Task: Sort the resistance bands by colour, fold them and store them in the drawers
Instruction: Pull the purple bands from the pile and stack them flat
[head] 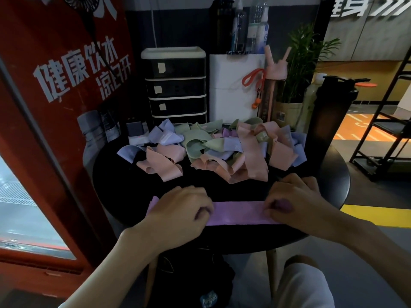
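Observation:
A purple resistance band (238, 212) lies flat across the near edge of the round black table (333, 174). My left hand (180, 210) grips its left end with curled fingers. My right hand (291, 196) pinches its right end, the band showing between the fingers. Behind lies a heap of bands (213, 147) in pink, green, light blue and purple. A black drawer unit (175, 85) with a white top and paper labels stands at the back, all drawers closed.
A white box (235, 90) holding spray bottles stands right of the drawers. A pink bottle (272, 85), a potted plant (298, 74) and a dark shaker bottle (329, 121) crowd the back right. A red cabinet (55, 107) rises at left.

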